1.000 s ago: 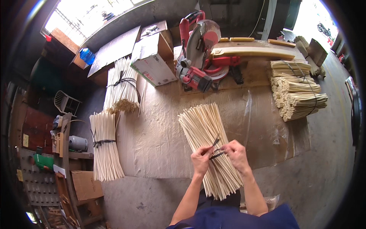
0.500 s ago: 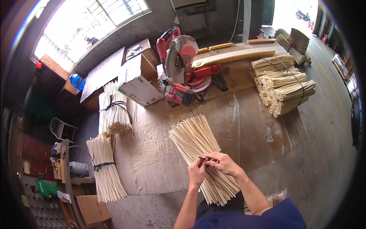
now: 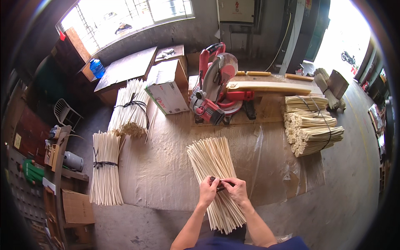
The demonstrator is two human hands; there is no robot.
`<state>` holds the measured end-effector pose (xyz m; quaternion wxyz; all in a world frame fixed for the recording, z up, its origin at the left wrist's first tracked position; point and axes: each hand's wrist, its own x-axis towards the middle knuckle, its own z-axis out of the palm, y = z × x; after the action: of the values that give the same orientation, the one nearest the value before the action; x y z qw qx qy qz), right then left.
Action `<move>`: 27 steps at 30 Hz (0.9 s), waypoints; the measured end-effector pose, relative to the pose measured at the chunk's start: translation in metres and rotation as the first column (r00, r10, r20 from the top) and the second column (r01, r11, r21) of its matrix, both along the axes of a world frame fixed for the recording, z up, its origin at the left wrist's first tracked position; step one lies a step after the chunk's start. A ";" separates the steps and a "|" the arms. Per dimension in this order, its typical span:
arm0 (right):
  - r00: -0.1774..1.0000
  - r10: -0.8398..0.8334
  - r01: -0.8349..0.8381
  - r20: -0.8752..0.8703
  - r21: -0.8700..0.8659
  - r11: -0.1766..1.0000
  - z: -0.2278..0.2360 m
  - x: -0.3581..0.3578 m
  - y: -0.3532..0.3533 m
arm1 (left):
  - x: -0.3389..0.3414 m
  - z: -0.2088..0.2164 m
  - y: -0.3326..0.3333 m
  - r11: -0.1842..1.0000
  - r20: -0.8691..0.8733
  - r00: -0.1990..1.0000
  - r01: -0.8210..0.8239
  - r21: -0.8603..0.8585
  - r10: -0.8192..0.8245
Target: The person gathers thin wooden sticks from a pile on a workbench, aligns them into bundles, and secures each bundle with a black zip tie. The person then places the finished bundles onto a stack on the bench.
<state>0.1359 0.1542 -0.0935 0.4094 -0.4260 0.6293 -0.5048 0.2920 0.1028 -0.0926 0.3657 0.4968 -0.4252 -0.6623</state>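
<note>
A bundle of thin pale sticks [image 3: 214, 156] lies across the table's near edge, its far end fanned out and its near end hanging past the edge. Around its middle runs a black tie strip [image 3: 221, 184]. My left hand [image 3: 208, 191] pinches one part of the strip on the bundle's left side. Facing it, my right hand [image 3: 237, 190] grips the strip from the right. Both hands rest over the sticks, close together. How the strip is looped or knotted between the fingers is too small to tell.
Two tied stick bundles [image 3: 105, 179] stand at the table's left. A red miter saw [image 3: 216, 89] and a cardboard box [image 3: 168, 93] are at the back. More tied bundles [image 3: 310, 125] are stacked on the right. Sawdust covers part of the table [image 3: 162, 154].
My hands have drawn slightly apart along the strip, still closed on it. The whole view has turned, so the bundle now appears straighter in front of me.
</note>
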 end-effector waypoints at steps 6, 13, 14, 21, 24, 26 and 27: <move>0.964 -0.265 0.263 0.032 0.060 0.963 -0.007 0.024 0.000 | -0.004 0.015 0.033 0.867 0.507 0.858 0.190 -0.460 0.081; 0.947 -0.277 0.257 0.160 0.133 0.957 -0.009 0.024 -0.008 | -0.001 -0.001 0.031 0.685 0.525 0.804 0.216 -0.696 0.280; 0.949 -0.255 0.231 0.185 0.143 0.962 -0.006 0.023 -0.010 | 0.002 -0.001 0.028 0.661 0.521 0.806 0.231 -0.714 0.281; 0.989 0.058 -0.058 -0.139 0.003 0.998 0.005 0.006 -0.006 | 0.012 0.002 0.014 0.701 0.453 0.869 0.195 -0.686 0.202; 0.952 0.177 -0.181 -0.250 0.009 0.984 0.010 -0.006 -0.004 | 0.009 0.006 0.015 0.737 0.406 0.896 0.152 -0.659 0.178; 0.950 0.229 -0.234 -0.212 0.004 0.972 0.010 -0.010 0.001 | 0.010 0.005 0.019 0.776 0.377 0.910 0.111 -0.621 0.171; 0.938 0.270 -0.280 -0.218 -0.017 0.960 0.009 -0.010 0.003 | 0.011 0.003 0.018 0.796 0.362 0.914 0.078 -0.600 0.184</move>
<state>0.1254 0.1577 -0.0846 0.3959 -0.5711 0.5916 -0.4088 0.3031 0.1209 -0.0901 0.4279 0.4917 -0.6650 -0.3647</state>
